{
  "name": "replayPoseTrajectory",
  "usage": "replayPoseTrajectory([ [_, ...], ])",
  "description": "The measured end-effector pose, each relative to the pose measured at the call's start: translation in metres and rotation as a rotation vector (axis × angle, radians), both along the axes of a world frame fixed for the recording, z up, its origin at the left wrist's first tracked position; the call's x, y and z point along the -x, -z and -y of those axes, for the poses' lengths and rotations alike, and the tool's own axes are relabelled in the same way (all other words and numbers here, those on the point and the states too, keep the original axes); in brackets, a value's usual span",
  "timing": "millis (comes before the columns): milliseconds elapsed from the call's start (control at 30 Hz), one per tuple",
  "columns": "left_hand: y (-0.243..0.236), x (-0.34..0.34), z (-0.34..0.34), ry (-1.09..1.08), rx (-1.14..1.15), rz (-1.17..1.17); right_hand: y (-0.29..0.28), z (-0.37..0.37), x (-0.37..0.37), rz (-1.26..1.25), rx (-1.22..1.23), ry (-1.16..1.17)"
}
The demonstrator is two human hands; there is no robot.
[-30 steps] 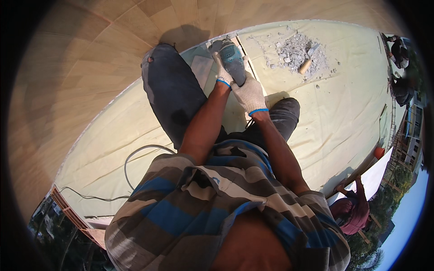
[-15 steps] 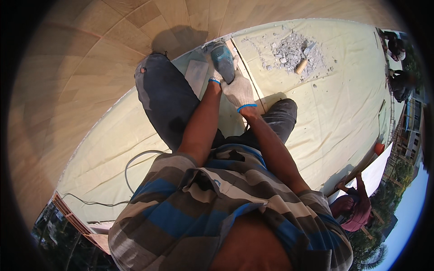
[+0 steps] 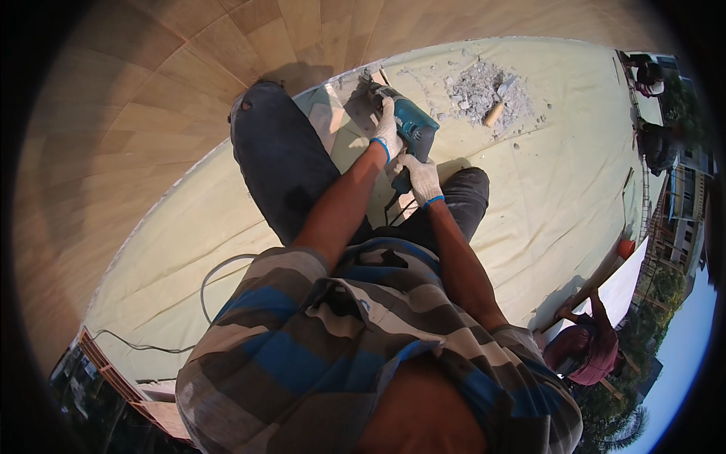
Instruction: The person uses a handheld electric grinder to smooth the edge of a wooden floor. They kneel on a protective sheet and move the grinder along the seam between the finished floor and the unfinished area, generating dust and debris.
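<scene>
Between my knees I hold a teal and black power drill (image 3: 416, 127), tilted with its front end toward the base of the wall. My left hand (image 3: 387, 135), in a white knit glove with a blue cuff, is closed around the front part of its body. Lower down, my right hand (image 3: 422, 180), gloved alike, grips the black rear handle. A black cord (image 3: 390, 206) runs from that handle toward my lap. The drill's tip lies in shadow near the sheet's edge, and I cannot make out what it touches.
A tan panelled wall (image 3: 181, 98) curves along the far and left side. Grey rubble (image 3: 476, 85) with a tan cylinder (image 3: 494, 115) lies on the pale sheet (image 3: 544, 189). A flat board (image 3: 324, 117) is beside my left knee. Other people (image 3: 586, 352) work at the right.
The drill has swung so its rear points right and its side shows. My left hand now shows on its front body, and my right hand has moved down and right on the rear handle.
</scene>
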State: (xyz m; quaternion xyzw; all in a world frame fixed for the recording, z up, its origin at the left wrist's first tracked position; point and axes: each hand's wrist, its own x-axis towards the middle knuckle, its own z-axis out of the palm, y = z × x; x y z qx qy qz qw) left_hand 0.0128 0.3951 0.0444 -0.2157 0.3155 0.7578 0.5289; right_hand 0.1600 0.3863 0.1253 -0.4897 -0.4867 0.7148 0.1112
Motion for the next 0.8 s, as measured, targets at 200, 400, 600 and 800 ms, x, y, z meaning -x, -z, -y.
replayPoseTrajectory([
  [200, -0.01, 0.008, 0.0, 0.009, -0.029, 0.023, -0.002, -0.01, 0.02, -0.042, 0.074, 0.041],
  [400, -0.05, 0.015, -0.002, 0.142, 0.107, 0.03, -0.047, -0.043, 0.043, -0.041, 0.131, 0.037],
  [600, -0.033, 0.004, -0.007, 0.224, 0.084, -0.037, -0.062, -0.062, 0.06, 0.107, -0.029, -0.09],
  [800, -0.066, -0.004, 0.002, 0.266, 0.142, -0.088, -0.036, -0.069, 0.043, -0.009, 0.006, -0.052],
])
